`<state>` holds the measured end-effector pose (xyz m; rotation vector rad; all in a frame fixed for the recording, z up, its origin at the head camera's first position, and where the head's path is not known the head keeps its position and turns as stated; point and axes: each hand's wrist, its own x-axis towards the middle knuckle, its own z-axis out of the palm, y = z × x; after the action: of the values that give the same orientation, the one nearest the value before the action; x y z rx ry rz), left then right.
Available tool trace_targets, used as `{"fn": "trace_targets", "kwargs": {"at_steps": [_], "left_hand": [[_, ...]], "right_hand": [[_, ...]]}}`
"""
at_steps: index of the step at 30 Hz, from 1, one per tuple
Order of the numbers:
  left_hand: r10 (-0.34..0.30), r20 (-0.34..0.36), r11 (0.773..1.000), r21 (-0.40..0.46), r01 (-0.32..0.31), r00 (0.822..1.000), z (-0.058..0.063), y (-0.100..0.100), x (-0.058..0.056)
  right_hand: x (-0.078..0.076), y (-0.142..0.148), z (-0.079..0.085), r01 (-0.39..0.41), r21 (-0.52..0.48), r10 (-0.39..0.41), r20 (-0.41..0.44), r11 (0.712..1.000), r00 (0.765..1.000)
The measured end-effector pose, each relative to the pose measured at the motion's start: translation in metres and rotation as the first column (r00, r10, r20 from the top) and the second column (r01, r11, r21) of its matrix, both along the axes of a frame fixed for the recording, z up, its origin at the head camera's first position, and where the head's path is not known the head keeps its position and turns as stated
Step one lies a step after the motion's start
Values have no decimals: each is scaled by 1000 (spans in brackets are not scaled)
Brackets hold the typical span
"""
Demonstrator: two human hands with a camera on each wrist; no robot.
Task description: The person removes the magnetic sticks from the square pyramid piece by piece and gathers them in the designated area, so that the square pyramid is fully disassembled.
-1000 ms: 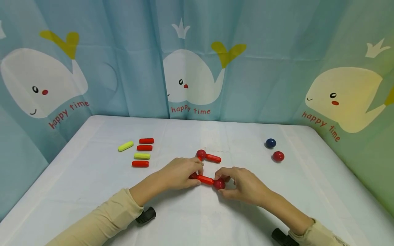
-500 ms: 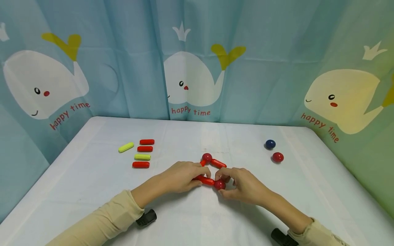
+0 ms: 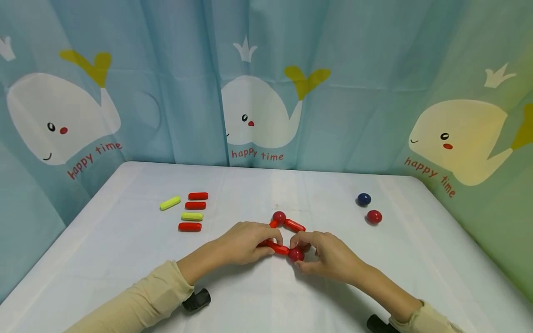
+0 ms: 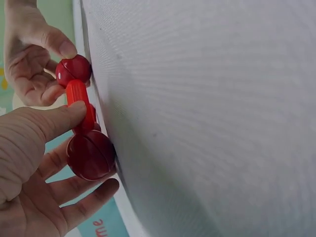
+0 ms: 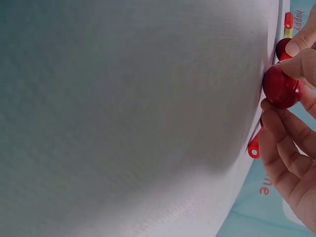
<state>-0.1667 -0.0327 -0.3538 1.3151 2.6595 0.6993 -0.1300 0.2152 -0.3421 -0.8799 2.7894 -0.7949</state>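
Observation:
My left hand (image 3: 250, 243) pinches a red stick (image 3: 280, 249) between thumb and fingers, near the middle of the table. At the stick's right end is a red ball (image 3: 296, 254), pinched by my right hand (image 3: 333, 256). A second red ball (image 4: 91, 155) at the stick's other end shows in the left wrist view, beside the left fingers; in the head view the hand hides it. Just beyond the hands lies another red ball (image 3: 279, 217) with a red stick (image 3: 294, 225) running right from it. A further red stick (image 3: 273, 224) runs from it toward the left hand, partly hidden.
On the left of the white table (image 3: 125, 249) lie several loose sticks, among them a red stick (image 3: 189, 227) and a yellow stick (image 3: 170, 203). A blue ball (image 3: 364, 199) and a red ball (image 3: 374, 217) sit at the right. A whale-print curtain (image 3: 183, 92) hangs behind.
My left hand has shifted slightly right, closer to the right hand. The far ball and its sticks have swung right, and the right-hand stick's free end now lies nearer the right hand.

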Motion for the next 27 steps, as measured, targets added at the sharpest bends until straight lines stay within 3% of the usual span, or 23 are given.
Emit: {"fn": "trace_targets", "kwargs": {"at_steps": [4, 10, 16, 23, 27], "left_hand": [[9, -19, 1000, -7, -9, 1000, -3, -4, 0], [93, 20, 996, -20, -93, 995, -5, -17, -2], [79, 51, 997, 8, -79, 996, -4, -21, -4], [81, 64, 997, 10, -82, 995, -5, -20, -4], [86, 71, 996, 11, -87, 994, -5, -21, -4]], "right_hand": [[1, 5, 1, -1, 31, 3, -48, 1000, 999], [4, 35, 5, 60, 29, -56, -102, 998, 993], [-3, 53, 6, 104, 44, -95, -168, 994, 981], [-25, 77, 10, 271, 34, -250, -288, 962, 924], [-43, 95, 12, 338, 29, -313, -311, 941, 898]]}}
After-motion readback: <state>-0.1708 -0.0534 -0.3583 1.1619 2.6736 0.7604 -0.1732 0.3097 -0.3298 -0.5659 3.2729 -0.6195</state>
